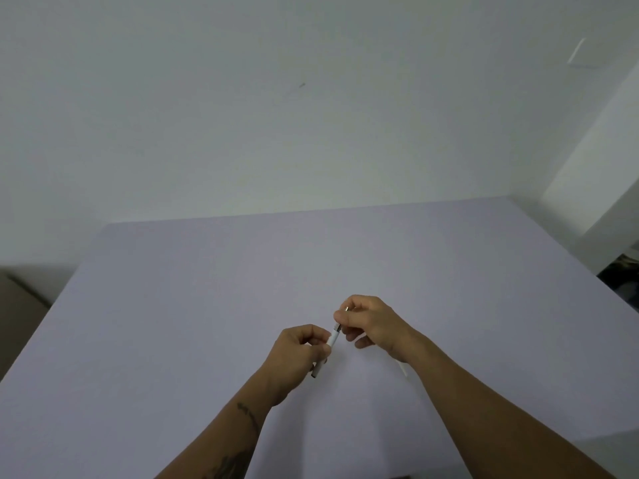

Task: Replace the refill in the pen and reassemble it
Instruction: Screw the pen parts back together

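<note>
A white pen is held slantwise above the table, its dark lower end poking out under my left hand. My left hand is closed around the white barrel. My right hand pinches the pen's upper end, where a small metallic tip part shows between thumb and forefinger. Both hands meet at the pen's middle. A thin white stick-like piece, possibly a refill, lies on the table, mostly hidden behind my right wrist.
The pale lavender table fills the lower view, with a white wall behind it. A brown box shape sits off the left edge, and dark items lie beyond the right edge.
</note>
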